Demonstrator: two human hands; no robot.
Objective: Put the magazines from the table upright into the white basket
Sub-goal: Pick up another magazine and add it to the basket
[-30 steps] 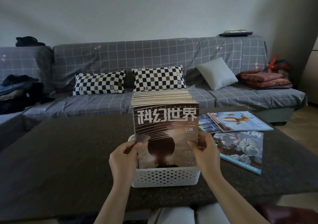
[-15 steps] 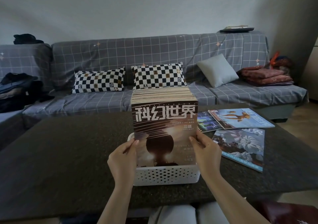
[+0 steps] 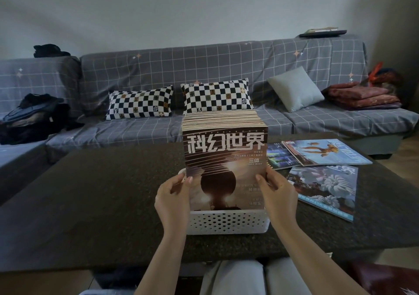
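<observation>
Magazines: a full row (image 3: 221, 119) stands upright in the basket (image 3: 229, 222), page edges up; the front one (image 3: 224, 170) faces the camera with a dark cover, white title and a black sphere.
Left hand (image 3: 173, 196): pinches the front cover's left edge, thumb on the face, fingers curled behind it.
Right hand (image 3: 277, 192): grips the right edge the same way, thumb on the cover, fingers wrapped round the side.
Basket: white, perforated wall, sits on the tabletop (image 3: 102, 204) near its front edge, between the two forearms.
Loose magazines: three lie flat on the tabletop to the right of the basket; a blue one with an orange figure (image 3: 324, 151) overlaps a darker one (image 3: 280, 156), and a third with pale flowers (image 3: 326, 188) lies nearer the camera, just beside the right hand.
Tabletop: dark, speckled.
Sofa (image 3: 204, 72): grey grid cover, behind the tabletop.
Cushions: two checkered (image 3: 140, 104), one plain grey (image 3: 294, 88).
Sofa ends: dark clothes (image 3: 34, 115) at left, folded red fabric (image 3: 362, 97) at right.
</observation>
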